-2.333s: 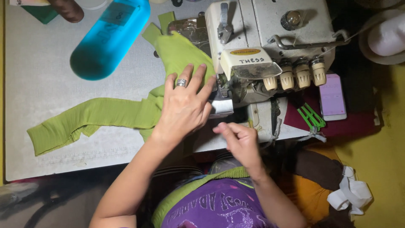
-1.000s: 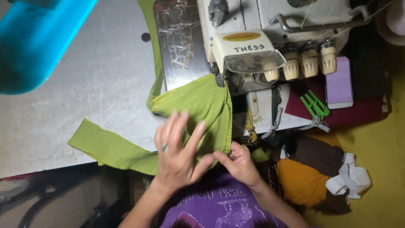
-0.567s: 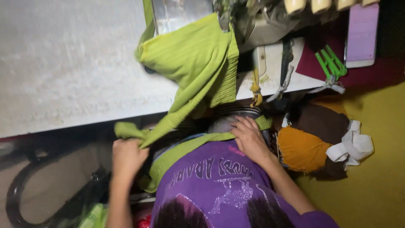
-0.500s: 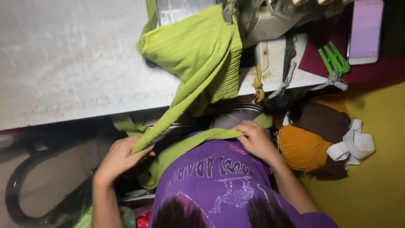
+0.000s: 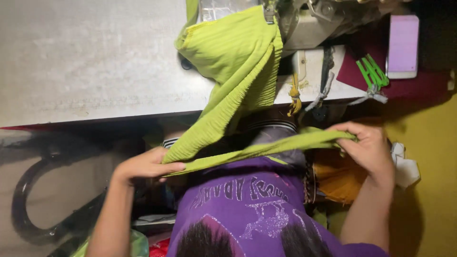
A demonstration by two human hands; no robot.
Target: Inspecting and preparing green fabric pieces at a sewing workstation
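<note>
Now both hands have spread further apart than half a second ago, drawing the ribbed lime-green fabric strip (image 5: pixel 252 151) taut across the lap — its upper part drapes over the grey surface (image 5: pixel 85 57) edge. Left hand (image 5: pixel 143 166) pinches one end, right hand (image 5: pixel 369 147) the other. Counted: one green thread snip (image 5: pixel 372 71), one lilac phone (image 5: pixel 402 45).

Your left hand (image 5: pixel 145 166) low at lap, fingers closed in pinch, forearm bare, rising from below. Your right hand (image 5: pixel 369 147) apart at same height, fingers curled shut, wrist bent.
</note>
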